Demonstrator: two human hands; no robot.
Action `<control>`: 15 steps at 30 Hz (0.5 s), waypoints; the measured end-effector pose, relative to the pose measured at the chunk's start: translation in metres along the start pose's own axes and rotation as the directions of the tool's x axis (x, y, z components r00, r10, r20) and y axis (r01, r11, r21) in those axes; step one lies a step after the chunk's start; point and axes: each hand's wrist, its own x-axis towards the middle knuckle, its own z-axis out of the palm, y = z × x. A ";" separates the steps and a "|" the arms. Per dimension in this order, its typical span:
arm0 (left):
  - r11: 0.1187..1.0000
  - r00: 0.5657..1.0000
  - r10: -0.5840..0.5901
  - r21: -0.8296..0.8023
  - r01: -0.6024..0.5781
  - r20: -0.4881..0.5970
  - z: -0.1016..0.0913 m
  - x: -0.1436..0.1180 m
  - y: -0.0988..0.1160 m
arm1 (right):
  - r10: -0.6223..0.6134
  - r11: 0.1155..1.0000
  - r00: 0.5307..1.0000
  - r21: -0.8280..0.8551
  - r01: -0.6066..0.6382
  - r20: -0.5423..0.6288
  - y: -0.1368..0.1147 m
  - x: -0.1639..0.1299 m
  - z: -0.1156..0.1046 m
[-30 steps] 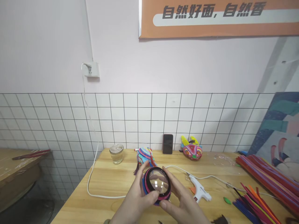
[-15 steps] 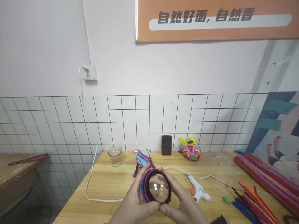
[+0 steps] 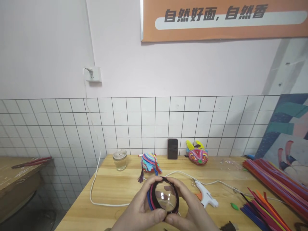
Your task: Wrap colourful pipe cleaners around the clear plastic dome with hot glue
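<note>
1. The clear ball (image 3: 166, 195) sits between both hands, over the near part of the table; its underside is hidden, so I cannot tell whether it touches the wood.
2. It looks light and thin-walled, probably plastic (the bright reflections suggest a slick face), and would likely crack or dent if pinched hard.
3. Fuzzy bands (image 3: 154, 199) in black, pink and blue circle it; they look soft and should give better grip than the shiny middle, so the rim seems the place to hold.
4. The left hand (image 3: 141, 205) curls its fingers around the ball's left side; the right hand (image 3: 190, 205) closes on the other side. Fingertips press the far rim, and the thumbs lie just beside each other at the near rim.
5. The table (image 3: 108, 186) is pale, smooth wood. A glue gun (image 3: 206, 194) lies right of the hands, near loose fuzzy stems (image 3: 264, 208).
6. Farther back are a glass cup (image 3: 120, 160), a striped toy (image 3: 149, 163), an upright phone (image 3: 172, 149) and a yellow-eared toy (image 3: 197, 156).
7. Behind rises a white tiled wall (image 3: 134, 122), with an orange sign (image 3: 240, 32) above.
</note>
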 end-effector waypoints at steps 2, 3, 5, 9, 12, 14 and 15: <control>1.000 1.000 0.005 -0.022 -0.005 0.007 0.000 0.001 0.000 | 0.030 0.999 0.999 0.020 -0.030 -0.023 -0.001 -0.001 0.002; 0.999 1.000 0.008 -0.031 -0.008 0.005 0.001 0.001 -0.001 | 0.045 0.999 0.999 0.029 -0.044 -0.029 0.000 -0.001 0.003; 0.999 1.000 0.010 -0.037 -0.010 -0.003 0.001 0.001 -0.001 | 0.063 0.997 0.997 0.053 -0.062 -0.033 0.002 -0.001 0.006; 0.999 0.999 0.013 0.043 -0.011 -0.052 -0.002 0.001 -0.001 | 0.019 0.994 1.000 0.111 -0.018 -0.001 0.010 -0.001 0.009; 0.988 0.986 0.066 0.146 -0.043 -0.156 -0.006 0.001 0.000 | -0.031 0.990 0.999 0.137 0.030 0.006 0.016 0.000 0.009; 0.982 0.952 0.125 0.169 -0.079 -0.281 -0.010 0.002 0.002 | -0.054 0.989 0.998 0.133 0.056 -0.023 0.021 0.001 0.007; 0.980 0.924 0.154 0.171 -0.099 -0.350 -0.012 0.002 0.003 | -0.052 0.991 0.998 0.123 0.058 -0.047 0.023 0.001 0.007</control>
